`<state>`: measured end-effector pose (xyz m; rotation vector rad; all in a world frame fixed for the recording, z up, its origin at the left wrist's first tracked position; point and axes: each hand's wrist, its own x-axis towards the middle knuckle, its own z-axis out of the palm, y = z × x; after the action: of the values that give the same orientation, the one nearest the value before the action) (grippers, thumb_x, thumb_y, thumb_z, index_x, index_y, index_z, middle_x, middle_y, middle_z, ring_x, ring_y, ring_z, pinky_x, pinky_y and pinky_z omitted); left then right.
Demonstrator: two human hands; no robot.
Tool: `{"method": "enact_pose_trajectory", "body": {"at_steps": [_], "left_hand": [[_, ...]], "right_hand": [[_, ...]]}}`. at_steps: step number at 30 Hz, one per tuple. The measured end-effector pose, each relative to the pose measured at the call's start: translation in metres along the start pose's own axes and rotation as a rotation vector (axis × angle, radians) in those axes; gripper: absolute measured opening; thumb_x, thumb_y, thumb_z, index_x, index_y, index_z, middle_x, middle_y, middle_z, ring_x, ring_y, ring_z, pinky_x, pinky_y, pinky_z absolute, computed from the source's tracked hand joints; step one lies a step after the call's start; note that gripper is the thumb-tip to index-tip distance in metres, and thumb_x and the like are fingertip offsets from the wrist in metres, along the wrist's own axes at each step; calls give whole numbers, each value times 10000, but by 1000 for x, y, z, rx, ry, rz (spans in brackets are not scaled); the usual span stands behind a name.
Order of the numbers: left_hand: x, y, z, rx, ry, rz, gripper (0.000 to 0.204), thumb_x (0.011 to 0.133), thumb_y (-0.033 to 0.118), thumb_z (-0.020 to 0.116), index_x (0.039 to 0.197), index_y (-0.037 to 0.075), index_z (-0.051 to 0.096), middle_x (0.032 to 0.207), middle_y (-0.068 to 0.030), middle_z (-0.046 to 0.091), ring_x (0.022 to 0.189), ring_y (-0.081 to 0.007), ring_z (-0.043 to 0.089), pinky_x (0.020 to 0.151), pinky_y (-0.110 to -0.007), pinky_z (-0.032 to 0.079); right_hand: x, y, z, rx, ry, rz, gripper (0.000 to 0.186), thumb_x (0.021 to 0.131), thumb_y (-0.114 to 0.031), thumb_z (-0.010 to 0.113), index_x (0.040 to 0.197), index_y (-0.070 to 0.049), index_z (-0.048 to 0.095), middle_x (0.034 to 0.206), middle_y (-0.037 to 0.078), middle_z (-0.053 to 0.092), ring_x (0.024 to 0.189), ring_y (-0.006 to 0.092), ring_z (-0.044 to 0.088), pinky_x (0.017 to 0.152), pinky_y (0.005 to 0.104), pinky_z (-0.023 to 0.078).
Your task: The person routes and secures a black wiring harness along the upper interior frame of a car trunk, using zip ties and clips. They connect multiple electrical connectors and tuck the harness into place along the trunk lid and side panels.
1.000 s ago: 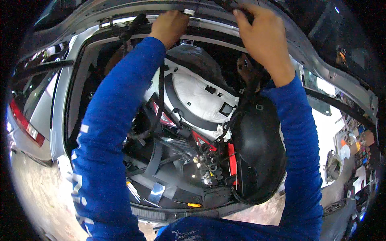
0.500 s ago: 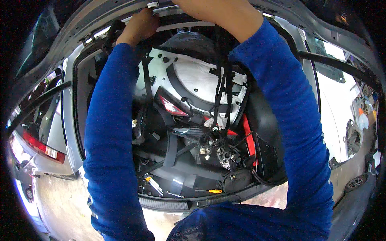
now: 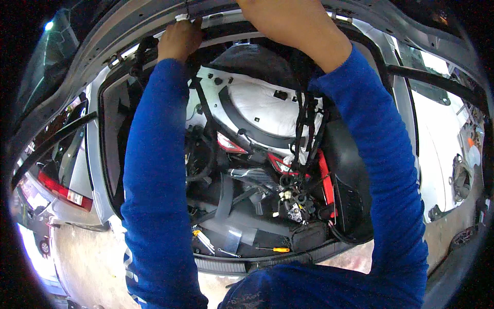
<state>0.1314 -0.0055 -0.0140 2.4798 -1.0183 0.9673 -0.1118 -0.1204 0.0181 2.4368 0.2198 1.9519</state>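
Both my arms, in blue sleeves, reach up to the raised tailgate [image 3: 110, 38] of a car. My left hand [image 3: 179, 40] has its fingers curled at the frame edge beside a small white piece [image 3: 183, 17]; what they grip, if anything, is hidden. My right hand [image 3: 296, 28] is high at the top edge, its fingers out of sight. Black cables [image 3: 303, 121] hang below it into the boot, across a white padded panel [image 3: 257, 110]. Under that lie lamp units [image 3: 229, 142] and a tangle of connectors [image 3: 294, 208].
The boot holds a black curved trim [image 3: 343, 147], a red bar [image 3: 325, 183], an orange-handled screwdriver [image 3: 280, 250] and several wrenches [image 3: 205, 242] near the sill [image 3: 221, 265]. Gas struts [image 3: 427, 78] flank the opening. A silver car [image 3: 67, 185] with red tail lamp stands left.
My right hand has moved left and up toward the top edge of the view, and my left hand has shifted left along the tailgate. The cables now hang more upright over the white panel.
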Motion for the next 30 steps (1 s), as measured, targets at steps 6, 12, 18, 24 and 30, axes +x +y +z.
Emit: {"method": "enact_pose_trajectory", "body": {"at_steps": [6,12,18,24,30], "left_hand": [[23,-9,-1,-25,-146,69,467,992,420,502,1197,65,725,1250,-264,670,1191,-431,632,1021,-492,505],[32,4,13,-9,-114,143,444,954,366,529,1186,36,716,1216,-274,680,1155,-438,648,1009,-496,512],[3,48,31,-2,-71,174,427,916,311,555,1175,7,707,1181,-284,690,1119,-446,663,996,-500,519],[-58,35,0,-556,116,-161,333,912,245,583,1110,-3,685,1060,-299,701,1050,-493,653,947,-541,521],[-68,24,-22,-358,107,-116,254,917,185,588,1069,13,696,1001,-285,710,965,-499,675,870,-557,550]], "right_hand": [[4,-8,-3,80,-77,138,244,909,-173,639,978,38,743,1034,273,695,979,453,666,924,509,518],[33,-25,-6,94,-170,148,244,896,-177,640,956,32,752,986,280,700,950,459,675,898,504,534],[24,-5,5,28,-150,79,249,898,-186,649,937,37,750,995,284,700,953,460,675,887,512,532],[-8,-5,2,-83,-191,183,466,947,-327,673,1285,-30,550,1010,246,713,944,458,693,875,503,539],[-115,-63,-5,491,-439,661,489,970,-255,634,1371,4,526,1207,280,671,1080,466,665,946,488,528]]}}
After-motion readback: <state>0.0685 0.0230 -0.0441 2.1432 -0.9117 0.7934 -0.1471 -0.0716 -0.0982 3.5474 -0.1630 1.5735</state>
